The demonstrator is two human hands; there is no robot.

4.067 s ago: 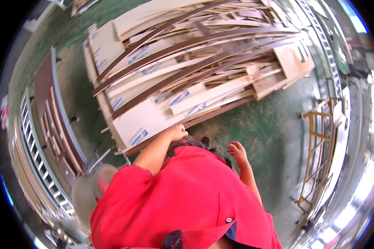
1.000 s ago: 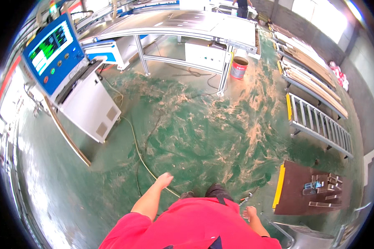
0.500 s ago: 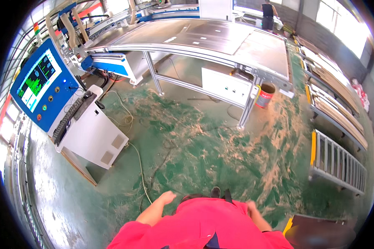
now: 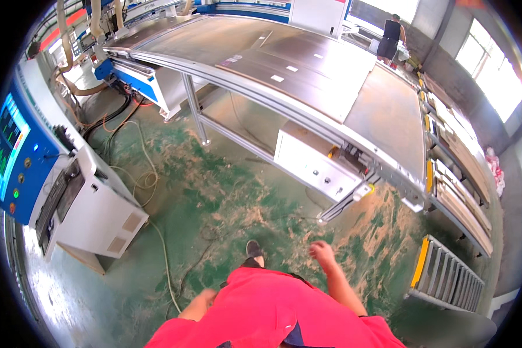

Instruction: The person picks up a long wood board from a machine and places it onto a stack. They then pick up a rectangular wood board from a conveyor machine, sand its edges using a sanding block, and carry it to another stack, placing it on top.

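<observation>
My left hand (image 4: pixel 202 301) hangs low at my left side, beside my red shirt (image 4: pixel 272 301). It is somewhat blurred and its fingers are mostly hidden, so I cannot tell how they are held. Out in front of my right side, my right hand (image 4: pixel 321 252) swings over the dusty green floor with its fingers loosely curled. Nothing shows in that hand, and it touches nothing. Ahead stands a long machine table (image 4: pixel 383 116) with a metal frame; brown panels (image 4: pixel 296 75) with small white labels lie on top. The right hand is nearer to this table.
A control console (image 4: pixel 98 203) with a blue screen panel stands at the left. Cables (image 4: pixel 165 255) run across the floor. On the right are a roller conveyor (image 4: pixel 449 275) and racks of stacked boards (image 4: pixel 458 191). Another person (image 4: pixel 391 39) stands far off behind the table.
I have moved forward, so the table looms closer and the console slides toward the left edge. My right hand has swung forward and my left hand back.
</observation>
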